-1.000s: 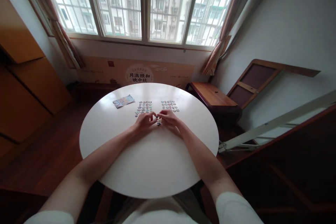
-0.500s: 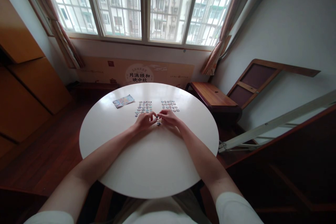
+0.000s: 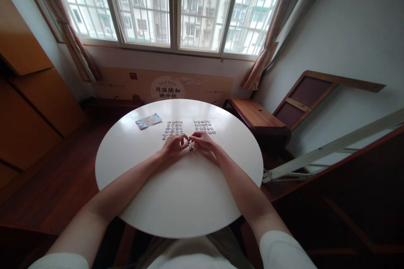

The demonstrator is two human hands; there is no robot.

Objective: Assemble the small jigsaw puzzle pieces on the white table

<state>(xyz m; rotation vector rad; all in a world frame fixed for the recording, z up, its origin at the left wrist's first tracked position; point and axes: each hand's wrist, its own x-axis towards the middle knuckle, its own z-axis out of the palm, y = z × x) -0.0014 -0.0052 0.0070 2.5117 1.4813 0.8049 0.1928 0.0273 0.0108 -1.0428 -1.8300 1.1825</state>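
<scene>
My left hand (image 3: 174,144) and my right hand (image 3: 202,140) meet near the middle of the round white table (image 3: 183,193). Their fingertips pinch together around a small dark jigsaw puzzle piece (image 3: 188,139), mostly covered by the fingers. Just below, a few puzzle pieces (image 3: 191,148) lie on the tabletop between the hands. Beyond my left hand, loose pieces (image 3: 174,125) sit in rows, some partly hidden by that hand. A second group of pieces (image 3: 204,126) is laid out in rows behind my right hand.
A colourful printed sheet (image 3: 148,121) lies towards the table's far left. Right of the table stands a wooden bench (image 3: 255,113), with a framed wooden panel (image 3: 304,96) leaning on the wall. A long printed board (image 3: 126,84) stands under the window.
</scene>
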